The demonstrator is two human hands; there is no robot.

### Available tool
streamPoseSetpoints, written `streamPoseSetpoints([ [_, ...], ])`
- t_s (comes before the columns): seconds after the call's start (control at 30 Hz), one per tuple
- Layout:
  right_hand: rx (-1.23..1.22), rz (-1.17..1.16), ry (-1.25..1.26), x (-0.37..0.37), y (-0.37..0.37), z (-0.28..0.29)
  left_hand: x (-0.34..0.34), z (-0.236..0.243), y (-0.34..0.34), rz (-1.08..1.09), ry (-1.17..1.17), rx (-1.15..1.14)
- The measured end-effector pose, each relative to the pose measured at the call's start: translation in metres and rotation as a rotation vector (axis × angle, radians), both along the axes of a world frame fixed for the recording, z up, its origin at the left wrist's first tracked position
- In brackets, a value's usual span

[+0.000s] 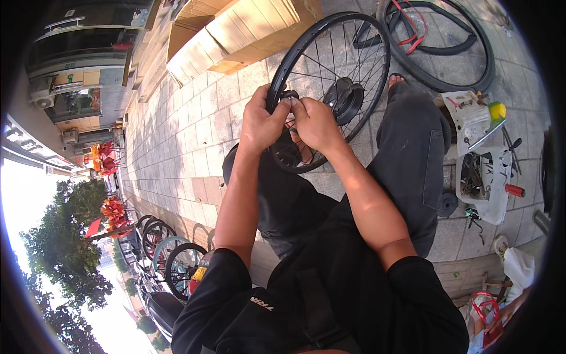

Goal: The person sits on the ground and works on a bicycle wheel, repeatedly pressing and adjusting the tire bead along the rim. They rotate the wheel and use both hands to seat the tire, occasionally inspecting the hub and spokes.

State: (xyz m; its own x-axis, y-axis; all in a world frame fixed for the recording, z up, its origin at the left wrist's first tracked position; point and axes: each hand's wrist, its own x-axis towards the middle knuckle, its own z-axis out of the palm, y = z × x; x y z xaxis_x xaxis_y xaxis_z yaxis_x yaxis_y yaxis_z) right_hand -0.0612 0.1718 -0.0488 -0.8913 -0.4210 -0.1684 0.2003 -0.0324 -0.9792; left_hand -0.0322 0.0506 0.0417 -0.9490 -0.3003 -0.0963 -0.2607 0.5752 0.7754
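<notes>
A black spoked bicycle wheel (pixel 287 62) stands tilted between my legs, with a dark round hub (pixel 349 106) at its middle. No tyre shows on the part of the rim in view. My left hand (pixel 262 125) is closed round the rim's near left side, thumb on top. Beside it my right hand (pixel 318 125) is closed, its thumb and fingertips pinched together close to the left thumb. A small black curved piece (pixel 289 94) sticks up just beyond the thumbs. What the right fingertips grip is hidden. One foot shows through the spokes.
Beyond the wheel stands an open cardboard box (pixel 250 38). At far right lie a loose tyre (pixel 488 68), a black tube (pixel 453 49) and a red strip (pixel 420 42). White tool trays (pixel 498 203) sit right of my leg. Parked bicycles (pixel 177 259) line the left.
</notes>
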Motion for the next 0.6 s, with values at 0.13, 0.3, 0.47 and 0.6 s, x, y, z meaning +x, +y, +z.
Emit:
streamPoseSetpoints([
  [0.13,-0.115,-0.094,-0.086,0.011,-0.007,0.000,0.002,-0.012,-0.008,-0.055,0.101,-0.038],
  [0.3,-0.476,0.073,-0.370,-0.004,0.011,-0.013,0.003,-0.011,0.000,-0.073,0.134,-0.032],
  [0.47,-0.409,0.005,-0.160,-0.008,0.021,0.002,0.008,-0.006,0.001,-0.051,0.085,-0.055],
  [0.6,-0.334,0.131,-0.220,-0.007,0.017,-0.003,0.011,-0.009,-0.001,-0.028,0.101,-0.027],
])
